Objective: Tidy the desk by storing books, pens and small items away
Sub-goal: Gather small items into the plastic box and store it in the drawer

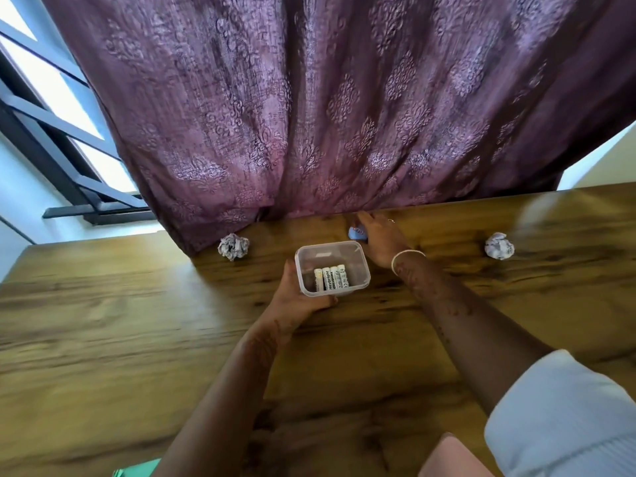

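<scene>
Lengthwise, batteries in container, toward curtain.

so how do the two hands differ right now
The left hand grips the clear container at its left near corner. The right hand reaches farther back to a small blue item by the curtain; whether it grips the item is unclear. The right wrist wears a white bangle, while the left wrist shows none. Both forearms carry dark patterns, and both hands are low over the desk.
</scene>
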`<state>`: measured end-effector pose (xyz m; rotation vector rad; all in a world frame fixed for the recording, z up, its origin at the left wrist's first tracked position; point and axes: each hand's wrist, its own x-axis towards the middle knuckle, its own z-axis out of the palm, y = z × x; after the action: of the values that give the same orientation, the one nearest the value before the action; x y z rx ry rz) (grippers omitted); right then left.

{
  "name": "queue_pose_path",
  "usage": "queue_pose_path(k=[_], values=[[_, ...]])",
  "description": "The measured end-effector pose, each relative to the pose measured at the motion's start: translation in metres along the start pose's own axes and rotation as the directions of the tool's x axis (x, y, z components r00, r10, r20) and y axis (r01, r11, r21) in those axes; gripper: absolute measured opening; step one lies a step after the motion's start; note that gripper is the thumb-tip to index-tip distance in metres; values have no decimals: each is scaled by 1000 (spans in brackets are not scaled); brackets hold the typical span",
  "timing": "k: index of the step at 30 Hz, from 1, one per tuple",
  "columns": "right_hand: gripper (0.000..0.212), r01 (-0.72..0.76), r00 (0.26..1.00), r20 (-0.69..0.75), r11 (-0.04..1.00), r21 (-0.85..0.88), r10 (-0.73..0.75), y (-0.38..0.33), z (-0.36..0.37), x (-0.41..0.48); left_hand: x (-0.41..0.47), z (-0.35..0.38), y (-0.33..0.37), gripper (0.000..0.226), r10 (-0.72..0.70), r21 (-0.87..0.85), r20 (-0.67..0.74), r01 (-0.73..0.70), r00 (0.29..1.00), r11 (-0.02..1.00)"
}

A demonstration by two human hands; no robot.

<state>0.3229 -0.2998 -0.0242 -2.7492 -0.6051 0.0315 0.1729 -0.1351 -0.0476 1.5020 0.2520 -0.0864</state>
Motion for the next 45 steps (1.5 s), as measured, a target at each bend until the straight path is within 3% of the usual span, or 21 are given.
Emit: queue_pose_path(k=[4,8,11,14,17,20,23,29,32,35,37,40,43,45], values=[[51,-43,999,-2,995,89,44,5,-8,-14,-1,-2,4,83,-2,-4,22,2,1000,1000],[40,-56,969,-189,886,461,159,-10,-34,-37,-3,-2,6,81,-14,-37,71,17,997,999],[33,0,985,-140,805,593,103,-34,-60,-71,-10,3,6,81,-24,-73,80,30,996,997],[29,4,1000,0,849,529,-5,-56,-71,-104,-24,15,5,84,-20,-93,97,29,995,995],[34,-26,994,108,970,243,-1,-75,-72,-129,-45,28,8,86,40,-67,117,-32,992,997],[39,-88,991,113,991,100,77,-86,-67,-151,-63,33,4,94,112,-58,157,-104,981,993],[39,-161,985,63,985,61,158,-89,-60,-170,-83,43,2,83,141,-24,204,-139,969,990],[39,-247,969,40,958,144,244,-84,-51,-204,-111,61,5,67,196,-17,299,-200,934,980],[32,-228,974,48,951,211,223,-79,-54,-222,-126,62,3,74,127,-72,320,-109,939,991],[13,-167,968,-114,916,364,222,-75,-69,-246,-142,59,0,87,47,-98,298,-18,954,995],[13,-141,934,-221,859,493,280,-65,-76,-269,-152,55,-2,93,29,-99,273,-2,962,995],[12,-192,872,-301,836,514,386,-36,-70,-308,-175,54,-7,85,23,-124,225,5,974,992],[17,-333,866,-188,816,473,462,-12,-48,-349,-210,59,-16,72,33,-149,135,-13,990,989],[45,-386,898,-42,829,405,439,-1,-29,-370,-233,63,-25,73,30,-174,84,-15,996,985]])
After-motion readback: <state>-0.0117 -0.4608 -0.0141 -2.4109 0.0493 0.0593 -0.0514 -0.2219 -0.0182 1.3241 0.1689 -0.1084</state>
